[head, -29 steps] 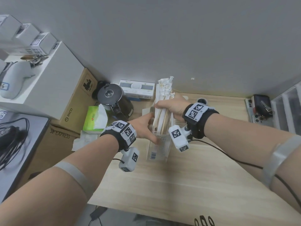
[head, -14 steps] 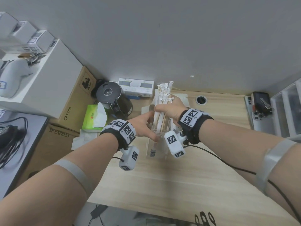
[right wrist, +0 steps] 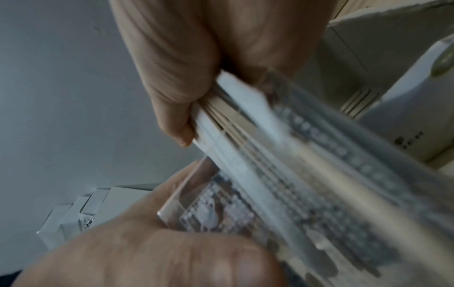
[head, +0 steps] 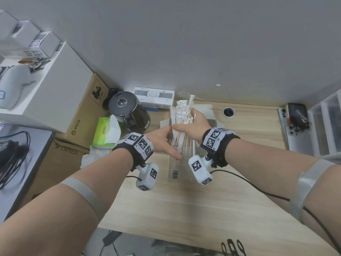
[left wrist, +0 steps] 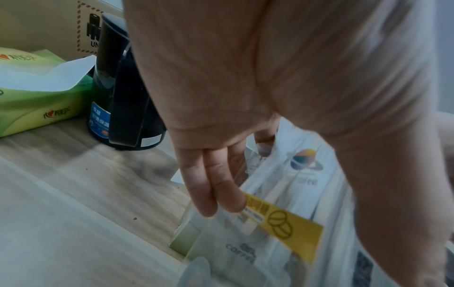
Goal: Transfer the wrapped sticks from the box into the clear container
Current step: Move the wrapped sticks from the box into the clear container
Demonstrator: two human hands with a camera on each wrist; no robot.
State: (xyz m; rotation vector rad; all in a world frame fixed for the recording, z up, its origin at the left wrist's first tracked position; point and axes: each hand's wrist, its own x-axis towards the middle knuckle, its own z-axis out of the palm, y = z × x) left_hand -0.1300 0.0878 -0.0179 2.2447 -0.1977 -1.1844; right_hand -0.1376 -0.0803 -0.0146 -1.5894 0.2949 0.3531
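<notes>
Item: wrapped sticks [head: 181, 117], one thick bundle, paper-sleeved, upright. My right hand [head: 191, 126] is closed round the bundle near its middle, thumb on the near face and fingers wrapped behind; ragged wrapper tops fan out above the grip, lower ends run down below it into the clear container [head: 178, 163]. In the right wrist view the bundle [right wrist: 245, 136] is blurred, so I cannot tell whether the ends have reached the bottom.

Item: clear container, tall, narrow, transparent, barcode label on its near face, standing on the desk [head: 184, 209] directly beneath my right grip. My left hand [head: 162, 143] lies against its left wall, fingers straight and pressed flat, holding nothing. The left wrist view shows those fingers [left wrist: 213, 186] laid on a clear wall with printed packets behind it.

Item: box [head: 208, 117], white cardboard, flaps open, just beyond my right grip. Whether sticks remain inside is hidden.

Handling notes, my judgement:
- Keep the left palm firm on the wall; a tall, narrow container would likely tip if the bundle drags sideways.
- Lower the bundle straight along the container's axis, loosening the right grip gradually so the sticks slide as one.
- Watch the stray wrapper [head: 191, 100] standing taller than the rest above the grip; it may catch or fall outside.
- Release only when the ends are felt to rest.

Nearby, left of my left grip: black kettle [head: 127, 109], green tissue pack [head: 108, 132].
</notes>
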